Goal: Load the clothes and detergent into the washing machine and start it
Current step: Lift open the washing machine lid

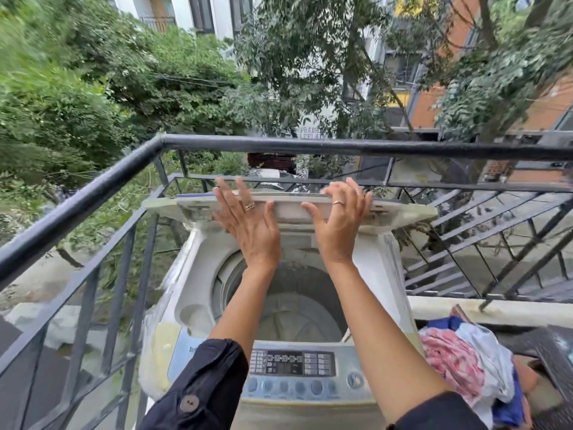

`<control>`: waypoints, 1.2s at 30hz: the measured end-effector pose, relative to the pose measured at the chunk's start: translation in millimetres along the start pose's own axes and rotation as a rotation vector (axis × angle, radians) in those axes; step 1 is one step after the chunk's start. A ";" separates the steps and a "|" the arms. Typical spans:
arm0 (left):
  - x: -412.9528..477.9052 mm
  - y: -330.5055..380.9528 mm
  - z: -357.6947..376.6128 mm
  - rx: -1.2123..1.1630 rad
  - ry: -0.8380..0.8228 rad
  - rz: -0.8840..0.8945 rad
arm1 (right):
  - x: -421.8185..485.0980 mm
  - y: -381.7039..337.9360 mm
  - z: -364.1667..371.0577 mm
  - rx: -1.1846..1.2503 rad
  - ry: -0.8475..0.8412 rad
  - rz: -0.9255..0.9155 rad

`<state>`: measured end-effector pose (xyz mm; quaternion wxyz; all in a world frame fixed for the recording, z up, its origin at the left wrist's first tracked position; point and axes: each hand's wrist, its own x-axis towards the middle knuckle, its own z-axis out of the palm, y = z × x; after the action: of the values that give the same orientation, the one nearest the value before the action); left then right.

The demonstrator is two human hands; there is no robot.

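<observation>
Nearest: dark sleeve with a round brown button [201, 386] on the left forearm; right forearm is bare to the cuff.
Below the arms: grey-blue control panel [297, 367] with a dark display and a row of round buttons, on the front edge of the white top-loading washing machine [198, 274].
Right of the machine, just beside it: heap of pink, white and blue clothes [459, 361], outside the machine.
Grey drum [294, 305] is exposed, seen from above; can't make out any laundry in it.
White folding lid [291, 209] is raised at the back of the machine, standing roughly upright.
Left hand [248, 225]: flat on the lid's face, fingers straight and pointing up, ring on one finger.
Right hand [338, 218]: also on the lid, fingers splayed, tips at the top edge, ring on one finger. Can't tell whether they hook over the edge.
Hands apart, side by side, neither gripping.
Behind: black metal balcony railing [279, 144], corner at left.
Beyond: green trees [139, 72], white and orange-brick buildings [434, 107].
</observation>
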<state>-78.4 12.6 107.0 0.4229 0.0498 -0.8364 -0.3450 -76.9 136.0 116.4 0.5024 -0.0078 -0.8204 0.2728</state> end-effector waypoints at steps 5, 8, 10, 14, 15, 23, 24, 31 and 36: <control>42.8 5.2 21.5 -0.297 0.036 -0.046 | 38.6 4.6 30.5 0.142 0.098 -0.044; 66.9 6.9 37.7 -0.436 0.106 -0.057 | 59.4 6.5 47.7 0.144 0.165 -0.040; 80.2 8.3 46.7 -0.479 0.115 -0.059 | 65.0 5.0 59.5 0.090 0.230 0.009; 106.3 -1.5 61.0 -0.560 0.105 0.011 | 66.4 7.1 86.9 0.165 0.228 0.082; 113.7 -6.1 65.4 -0.551 0.096 0.032 | 67.2 9.4 95.0 0.199 0.189 0.084; 159.9 -17.8 109.8 -0.347 -0.054 -0.104 | 105.9 30.9 130.7 0.119 -0.020 0.215; 164.5 -19.9 113.7 -0.336 -0.068 -0.107 | 110.1 34.6 134.1 0.114 -0.033 0.220; 184.1 -32.3 139.3 -0.308 -0.053 -0.111 | 122.5 42.5 160.8 -0.003 -0.034 0.276; 185.1 -28.6 142.0 -0.328 0.007 -0.109 | 122.7 44.0 166.3 -0.027 -0.042 0.244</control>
<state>-307.6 -2.5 156.5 0.4088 0.0268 -0.7637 -0.4989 -286.9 135.5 139.3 0.4481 -0.1083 -0.8273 0.3210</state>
